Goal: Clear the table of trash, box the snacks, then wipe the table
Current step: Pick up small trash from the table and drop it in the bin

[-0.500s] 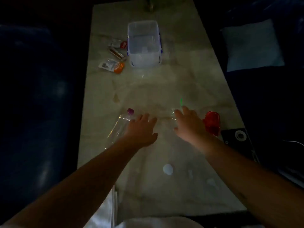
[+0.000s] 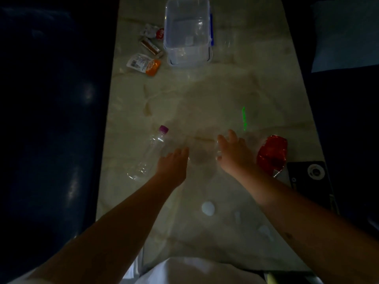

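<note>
An empty clear bottle (image 2: 148,155) with a purple cap lies on the marble table (image 2: 205,103). My left hand (image 2: 172,167) hovers just right of it, fingers together, holding nothing. My right hand (image 2: 234,155) reaches over a faint clear object (image 2: 217,149), which sits between its fingers and thumb; the dim light hides whether it is gripped. A crumpled red wrapper (image 2: 271,153) lies right of that hand. At the far end stands a clear plastic box (image 2: 187,56), with snack packets (image 2: 144,64) and a snack bar (image 2: 150,47) to its left.
A black device (image 2: 307,175) sits at the table's right edge. A small white round thing (image 2: 208,208) and pale scraps (image 2: 264,230) lie near me. White cloth (image 2: 184,269) covers the near edge. Dark seating flanks both sides, with a pale cushion (image 2: 344,35) at right.
My left hand's fingers have drawn together and pulled back slightly beside the bottle. The view has shifted forward. My right hand stays over the clear object.
</note>
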